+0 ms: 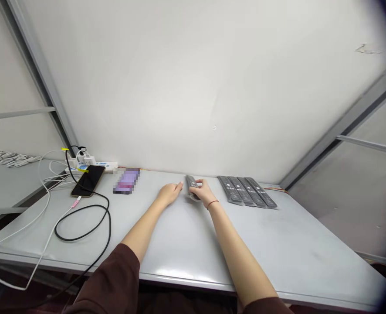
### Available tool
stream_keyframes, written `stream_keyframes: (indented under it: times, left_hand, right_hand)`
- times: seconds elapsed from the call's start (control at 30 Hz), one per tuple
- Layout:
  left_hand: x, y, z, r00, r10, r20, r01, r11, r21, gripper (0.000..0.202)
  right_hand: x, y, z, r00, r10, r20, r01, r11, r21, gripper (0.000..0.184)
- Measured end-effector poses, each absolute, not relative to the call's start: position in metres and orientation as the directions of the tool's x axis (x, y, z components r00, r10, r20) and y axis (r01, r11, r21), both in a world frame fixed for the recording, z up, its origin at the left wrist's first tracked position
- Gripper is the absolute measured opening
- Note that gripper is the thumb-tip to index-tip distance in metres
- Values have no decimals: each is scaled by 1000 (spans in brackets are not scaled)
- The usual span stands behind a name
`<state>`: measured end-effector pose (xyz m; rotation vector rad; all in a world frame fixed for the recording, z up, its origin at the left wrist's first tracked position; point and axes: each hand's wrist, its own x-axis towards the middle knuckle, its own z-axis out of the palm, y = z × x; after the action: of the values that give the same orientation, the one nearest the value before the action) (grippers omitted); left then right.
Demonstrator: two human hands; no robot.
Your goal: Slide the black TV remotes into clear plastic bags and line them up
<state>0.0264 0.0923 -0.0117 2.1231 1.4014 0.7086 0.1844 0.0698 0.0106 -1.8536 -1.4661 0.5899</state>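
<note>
Grey remote control, head view: it lies lengthwise at the far edge of the table, just left of the row of four remotes and apart from it. It is slim, dark grey and button-faced. Its far end shows clear, while its near end is covered by the right hand. A pale edge under it may be a wrapper, but that cannot be confirmed.

Right hand: the fingers are curled over the remote control and closed on it, with the body resting on or just above the table. A red cord circles the wrist.

Left hand: it lies left of the held unit, further from the row, with the palm down and the fingers loosely extended, holding nothing. The fingertips point at the remote control. Whether they touch it cannot be told.

Judgement: the step in hand is handling this single unit beside the row, with the grip established on one hand only. Any further move calls for a steady hold at the near end and for keeping clear of the row's nearest unit.

Further left of the row lie a screen-blurred purple phone, a black phone on charge, a power strip and a looped black cable.
</note>
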Motion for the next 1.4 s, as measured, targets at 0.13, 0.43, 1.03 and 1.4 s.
stream_keyframes:
  times: [0.13,0.43,1.03,1.4]
  left_hand:
    - [40,91,-7,270,962,47,267,-121,956,44]
    - [39,82,27,-29,999,24,-400,-34,916,26]
    - [23,72,51,-88,994,58,-485,-94,870,38]
    - [15,72,64,-133,982,134,-673,-189,715,37]
  right_hand:
    - [170,53,26,102,994,39,343,1,-939,61]
    - [150,38,29,-84,995,-47,-104,-56,-993,69]
    - [141,28,22,-537,822,-190,-125,-300,-946,33]
    - [140,29,19,-594,765,-249,-1,-310,-951,32]
